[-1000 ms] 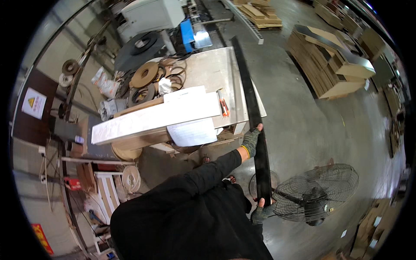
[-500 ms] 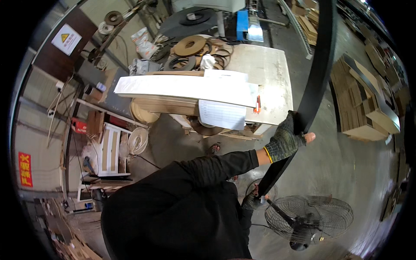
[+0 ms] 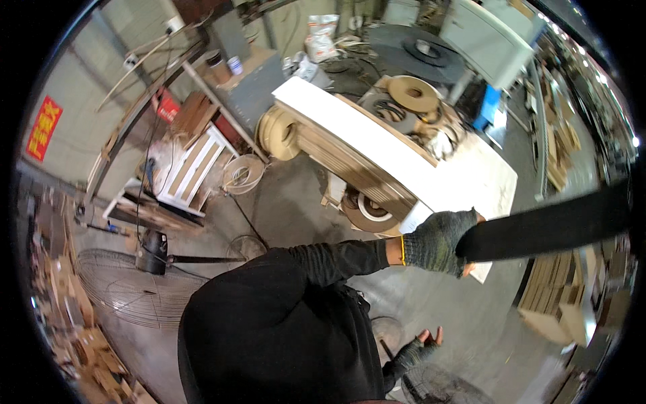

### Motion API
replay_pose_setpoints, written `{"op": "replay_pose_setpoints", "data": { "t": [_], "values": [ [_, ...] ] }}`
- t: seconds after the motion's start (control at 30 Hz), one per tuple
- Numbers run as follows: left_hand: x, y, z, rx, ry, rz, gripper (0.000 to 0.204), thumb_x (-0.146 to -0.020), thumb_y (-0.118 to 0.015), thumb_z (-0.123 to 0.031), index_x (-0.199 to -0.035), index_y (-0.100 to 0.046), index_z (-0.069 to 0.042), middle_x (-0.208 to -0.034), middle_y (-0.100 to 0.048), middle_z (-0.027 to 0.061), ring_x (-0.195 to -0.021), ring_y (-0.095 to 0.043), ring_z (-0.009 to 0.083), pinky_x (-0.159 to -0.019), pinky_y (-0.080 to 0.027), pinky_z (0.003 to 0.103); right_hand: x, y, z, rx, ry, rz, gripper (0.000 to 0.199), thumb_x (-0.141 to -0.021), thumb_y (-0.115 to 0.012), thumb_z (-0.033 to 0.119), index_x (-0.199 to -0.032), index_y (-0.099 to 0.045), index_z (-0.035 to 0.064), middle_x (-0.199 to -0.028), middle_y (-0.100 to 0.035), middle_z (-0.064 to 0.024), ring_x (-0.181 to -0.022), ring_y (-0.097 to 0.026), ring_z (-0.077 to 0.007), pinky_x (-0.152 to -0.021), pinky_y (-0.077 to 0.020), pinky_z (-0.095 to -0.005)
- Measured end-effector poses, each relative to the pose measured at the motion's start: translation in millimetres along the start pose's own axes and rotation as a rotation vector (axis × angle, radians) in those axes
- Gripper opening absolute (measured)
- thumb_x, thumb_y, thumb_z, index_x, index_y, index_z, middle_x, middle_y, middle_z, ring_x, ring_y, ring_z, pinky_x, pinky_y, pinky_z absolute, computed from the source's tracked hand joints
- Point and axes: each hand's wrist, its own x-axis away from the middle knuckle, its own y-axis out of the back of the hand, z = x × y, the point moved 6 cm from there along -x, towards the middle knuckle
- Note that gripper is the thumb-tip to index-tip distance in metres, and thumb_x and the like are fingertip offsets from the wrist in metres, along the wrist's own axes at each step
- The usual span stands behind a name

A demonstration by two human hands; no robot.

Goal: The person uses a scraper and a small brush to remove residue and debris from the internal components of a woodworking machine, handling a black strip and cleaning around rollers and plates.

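Note:
My left hand point(image 3: 441, 244), in a dark knit glove with bare fingertips, is closed around the near end of a long black board point(image 3: 552, 225). The board reaches out to the right edge of the view, raised above the floor. Lower down, my right hand point(image 3: 412, 353), gloved alike, is held away from the board with its fingers apart and nothing in it. Just beyond my left hand lies a long white panel point(image 3: 377, 141) on a stack of brown-edged boards point(image 3: 350, 165), on a pale worktable point(image 3: 494, 178).
Tan rolls of edge strip point(image 3: 412, 93) lie on the worktable. Two wire-caged fans stand nearby, one fan point(image 3: 131, 289) at left, another fan point(image 3: 447, 387) by my right hand. Stacked panels point(image 3: 552, 296) rest on the floor at right. A cable point(image 3: 249, 219) crosses the floor near a white bucket point(image 3: 243, 174).
The black board has swung from steeply slanted to nearly level, pointing right. My right hand has let go of its lower end and opened. The whole view has turned.

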Motion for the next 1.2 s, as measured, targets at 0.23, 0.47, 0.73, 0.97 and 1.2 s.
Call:
{"op": "replay_pose_setpoints", "data": {
  "t": [0.23, 0.47, 0.73, 0.97, 1.2],
  "values": [
    [45, 146, 42, 0.117, 0.08, 0.16, 0.074, -0.062, -0.093, -0.035, -0.122, -0.062, -0.004, -0.103, -0.073, 0.017, -0.091, -0.075, 0.0362, -0.079, -0.06, 0.046, -111, -41, 171, -0.253, 0.34, 0.094, 0.069, -0.1, -0.071, 0.042, -0.151, -0.045, 0.0033, -0.134, -0.058, -0.0173, -0.116, -0.059, -0.0269, -0.093, -0.0532, -0.0406],
    [114, 215, 74, 0.035, 0.087, 0.259, 0.076, -0.065, -0.093, -0.038, -0.125, -0.063, -0.002, -0.108, -0.072, 0.0182, -0.098, -0.074, 0.0368, -0.086, -0.059, 0.048, -125, -234, 346, -0.634, 0.401, 0.345, 0.064, -0.095, -0.072, 0.043, -0.139, -0.047, 0.0038, -0.123, -0.058, -0.0145, -0.107, -0.059, -0.0249, -0.089, -0.052, -0.0384],
    [120, 297, 89, -0.175, 0.295, 0.467, 0.081, -0.072, -0.087, -0.055, -0.126, -0.065, 0.001, -0.119, -0.069, 0.021, -0.114, -0.069, 0.0369, -0.101, -0.056, 0.05, -125, -364, 433, -0.958, 0.299, 0.622, 0.059, -0.09, -0.074, 0.044, -0.127, -0.049, 0.0045, -0.111, -0.058, -0.0112, -0.097, -0.058, -0.0225, -0.084, -0.0506, -0.036],
    [137, 393, 116, -0.626, 0.401, 0.14, 0.087, -0.082, -0.076, -0.067, -0.137, -0.06, -0.001, -0.138, -0.056, 0.0204, -0.131, -0.052, 0.0349, -0.116, -0.041, 0.051, -148, -418, 455, -1.156, 0.155, 0.727, 0.055, -0.085, -0.075, 0.045, -0.115, -0.051, 0.0051, -0.1, -0.057, -0.0084, -0.088, -0.057, -0.0205, -0.079, -0.0493, -0.0339],
    [179, 513, 153, -0.988, 0.312, -0.288, 0.098, -0.076, -0.071, -0.083, -0.133, -0.064, -0.003, -0.131, -0.064, 0.0172, -0.13, -0.059, 0.0367, -0.125, -0.031, 0.058, -182, -461, 447, -1.286, 0.025, 0.733, 0.052, -0.08, -0.076, 0.045, -0.104, -0.052, 0.0056, -0.089, -0.057, -0.0056, -0.079, -0.057, -0.0185, -0.075, -0.0481, -0.0317]
  ]
}}
